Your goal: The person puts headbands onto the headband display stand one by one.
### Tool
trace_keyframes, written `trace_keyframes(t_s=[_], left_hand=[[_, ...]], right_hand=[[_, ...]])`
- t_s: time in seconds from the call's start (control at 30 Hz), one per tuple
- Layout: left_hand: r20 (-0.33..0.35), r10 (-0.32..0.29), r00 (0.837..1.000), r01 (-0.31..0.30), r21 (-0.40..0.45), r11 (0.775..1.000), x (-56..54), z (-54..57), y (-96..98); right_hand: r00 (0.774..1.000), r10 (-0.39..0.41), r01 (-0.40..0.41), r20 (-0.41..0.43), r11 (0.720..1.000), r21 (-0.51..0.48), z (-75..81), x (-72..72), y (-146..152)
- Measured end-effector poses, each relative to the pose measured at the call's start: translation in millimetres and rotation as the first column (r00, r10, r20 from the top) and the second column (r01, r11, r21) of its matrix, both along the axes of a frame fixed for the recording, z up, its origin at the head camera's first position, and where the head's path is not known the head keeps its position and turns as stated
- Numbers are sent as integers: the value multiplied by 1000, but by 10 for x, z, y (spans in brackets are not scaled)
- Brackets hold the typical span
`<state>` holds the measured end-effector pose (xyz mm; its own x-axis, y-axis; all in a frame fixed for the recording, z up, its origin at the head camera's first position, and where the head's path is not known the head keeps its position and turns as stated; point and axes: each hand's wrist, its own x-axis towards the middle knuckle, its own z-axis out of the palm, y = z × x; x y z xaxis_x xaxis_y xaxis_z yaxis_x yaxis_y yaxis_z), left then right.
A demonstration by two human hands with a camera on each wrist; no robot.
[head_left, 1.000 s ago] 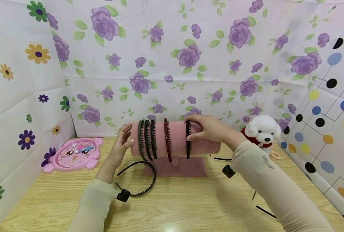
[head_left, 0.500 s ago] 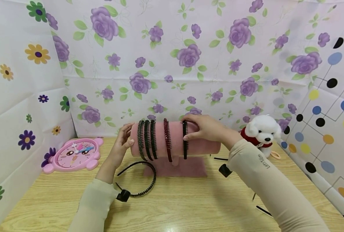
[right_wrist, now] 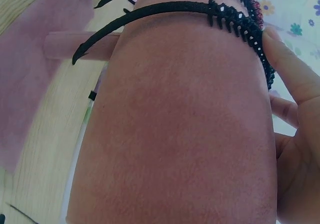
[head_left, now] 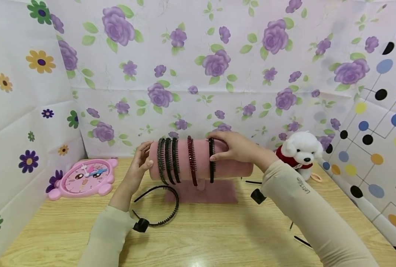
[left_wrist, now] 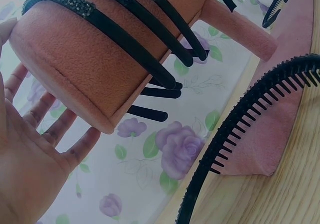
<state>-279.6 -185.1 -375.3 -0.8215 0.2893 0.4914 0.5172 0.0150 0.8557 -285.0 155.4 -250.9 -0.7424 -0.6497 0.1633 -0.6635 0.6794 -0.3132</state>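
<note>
Steadying the pink roll [head_left: 202, 157], it seems, your left hand [head_left: 139, 161] has fingers spread; your right hand [head_left: 237, 146] pinches a black headband [head_left: 212, 171].

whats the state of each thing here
left hand: holds roll's end
right hand: grips rightmost headband
pink roll: horizontal
rightmost headband: over the roll
red headband: over the roll
three dark headbands: over the roll
loose headband: on the table
pink clock: face showing
toy dog: upright

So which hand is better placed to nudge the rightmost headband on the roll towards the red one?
Probably the right hand: its thumb touches that black headband. The left hand grips the left end of the pink roll, beyond the red headband.
</note>
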Motion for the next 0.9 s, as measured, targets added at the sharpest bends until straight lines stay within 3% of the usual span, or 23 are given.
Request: trace_keyframes(t_s=[0.23,0.47,0.67,0.9], left_hand=[[-8,2,1000,-2,9,1000,20,10,12],[-6,3,1000,-3,9,1000,41,16,16],[0,-4,1000,4,5,1000,45,28,20],[3,-2,1000,2,-5,1000,43,37,15]], right_hand=[[1000,-1,1,12,999,-38,-5,19,19],[999,-29,33,34,988,-151,26,64,114],[996,-88,91,25,975,-200,70,116,276],[976,-219,211,-7,947,-241,66,140,482]])
